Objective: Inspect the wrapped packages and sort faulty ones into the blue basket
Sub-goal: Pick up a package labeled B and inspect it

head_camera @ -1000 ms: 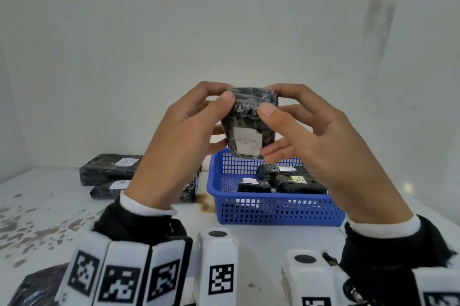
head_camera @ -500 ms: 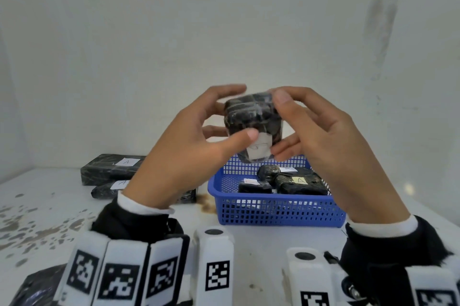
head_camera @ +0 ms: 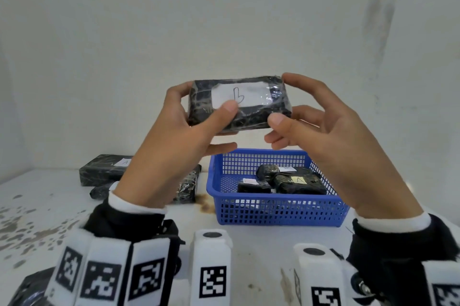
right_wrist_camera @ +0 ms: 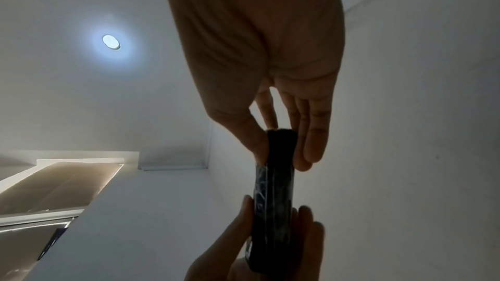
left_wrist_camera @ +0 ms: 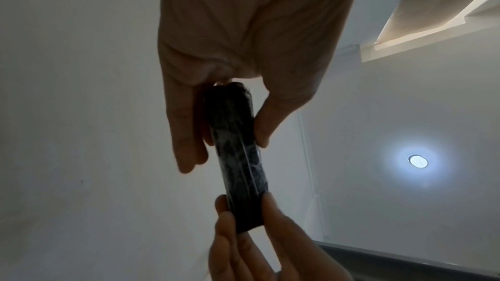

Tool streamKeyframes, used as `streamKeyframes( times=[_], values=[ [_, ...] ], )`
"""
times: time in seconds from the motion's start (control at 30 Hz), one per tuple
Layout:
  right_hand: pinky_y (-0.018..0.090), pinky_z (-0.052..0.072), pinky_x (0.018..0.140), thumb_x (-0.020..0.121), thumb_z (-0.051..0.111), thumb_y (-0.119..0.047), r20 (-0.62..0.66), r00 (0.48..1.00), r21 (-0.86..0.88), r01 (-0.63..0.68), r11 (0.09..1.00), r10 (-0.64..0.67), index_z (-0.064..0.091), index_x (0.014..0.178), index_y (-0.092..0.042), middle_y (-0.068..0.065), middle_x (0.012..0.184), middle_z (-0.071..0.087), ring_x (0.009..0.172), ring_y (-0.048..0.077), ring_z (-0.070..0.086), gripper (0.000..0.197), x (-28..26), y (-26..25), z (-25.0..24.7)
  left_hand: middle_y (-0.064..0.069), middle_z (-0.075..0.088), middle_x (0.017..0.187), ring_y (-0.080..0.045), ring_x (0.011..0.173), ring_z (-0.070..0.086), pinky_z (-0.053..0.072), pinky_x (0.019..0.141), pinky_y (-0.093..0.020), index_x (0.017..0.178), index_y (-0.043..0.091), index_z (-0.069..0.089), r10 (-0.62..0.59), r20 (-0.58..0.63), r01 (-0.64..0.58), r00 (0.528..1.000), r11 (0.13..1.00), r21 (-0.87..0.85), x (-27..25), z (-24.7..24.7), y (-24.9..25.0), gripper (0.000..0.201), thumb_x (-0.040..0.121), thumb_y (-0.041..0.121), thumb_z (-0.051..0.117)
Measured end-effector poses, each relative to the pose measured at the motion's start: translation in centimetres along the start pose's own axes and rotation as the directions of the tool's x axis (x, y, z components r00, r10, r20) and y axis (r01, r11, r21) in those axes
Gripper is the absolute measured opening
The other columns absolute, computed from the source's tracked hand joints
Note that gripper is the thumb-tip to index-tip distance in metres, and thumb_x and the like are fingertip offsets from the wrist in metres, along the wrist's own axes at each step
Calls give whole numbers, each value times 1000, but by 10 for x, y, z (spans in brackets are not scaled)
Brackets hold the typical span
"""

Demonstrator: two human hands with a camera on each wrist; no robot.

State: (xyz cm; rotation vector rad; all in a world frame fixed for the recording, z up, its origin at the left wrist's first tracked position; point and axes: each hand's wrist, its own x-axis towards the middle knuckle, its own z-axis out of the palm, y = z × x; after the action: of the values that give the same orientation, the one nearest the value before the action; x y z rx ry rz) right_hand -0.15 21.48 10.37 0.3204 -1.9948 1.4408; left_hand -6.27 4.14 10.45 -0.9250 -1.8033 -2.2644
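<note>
Above basket [head_camera: 273, 211], package [head_camera: 239, 106] now horizontal.

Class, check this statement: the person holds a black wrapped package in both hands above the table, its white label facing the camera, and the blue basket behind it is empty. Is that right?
Not quite. The blue basket is not empty: the head view shows several black wrapped packages lying in it. The rest stands: the left hand and right hand hold the black wrapped package, white label facing the camera.

Plain white wall [head_camera: 224, 19] with grey smudge at upper right, behind white tabletop [head_camera: 37, 206] flecked with grey-brown stains. Overhead, round recessed ceiling light [right_wrist_camera: 110, 42] glows bluish; stepped white ceiling recess [left_wrist_camera: 432, 7] lit warm.
</note>
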Motion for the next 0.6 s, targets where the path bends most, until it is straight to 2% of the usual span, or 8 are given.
streamKeyframes(
  times=[0.1,0.23,0.4,0.6],
  values=[
    [15,54,75,79,70,-38,0,1000,12,0,1000,0,51,138,-42,-3,86,77,76,13,75,63,-1,-2,1,-9,72,106,-19,92,73,61,75,-32,133,22,42,21,13,-22,1000,999,30,0,-1,-3,78,61,30,73],
    [12,52,71,81,72,-32,6,1000,13,18,1000,-18,53,136,-42,-3,81,75,73,11,73,59,-1,-2,1,-6,70,113,-19,97,72,59,72,-26,131,20,43,42,54,-45,998,997,61,1,1,-6,78,61,24,75],
    [15,53,68,73,74,-33,18,999,27,26,999,-27,56,129,-40,0,78,74,68,11,71,59,-1,-2,1,-3,72,106,-17,86,74,60,71,-30,127,20,45,57,45,-61,997,994,92,1,1,-6,68,65,36,70],
    [17,53,64,82,75,-29,21,1000,27,13,1000,-13,57,115,-38,2,75,73,60,15,69,38,-1,-2,2,4,70,93,-14,78,73,59,65,-29,121,22,49,69,7,-69,998,988,136,2,2,-7,59,68,42,68]
  ],
)
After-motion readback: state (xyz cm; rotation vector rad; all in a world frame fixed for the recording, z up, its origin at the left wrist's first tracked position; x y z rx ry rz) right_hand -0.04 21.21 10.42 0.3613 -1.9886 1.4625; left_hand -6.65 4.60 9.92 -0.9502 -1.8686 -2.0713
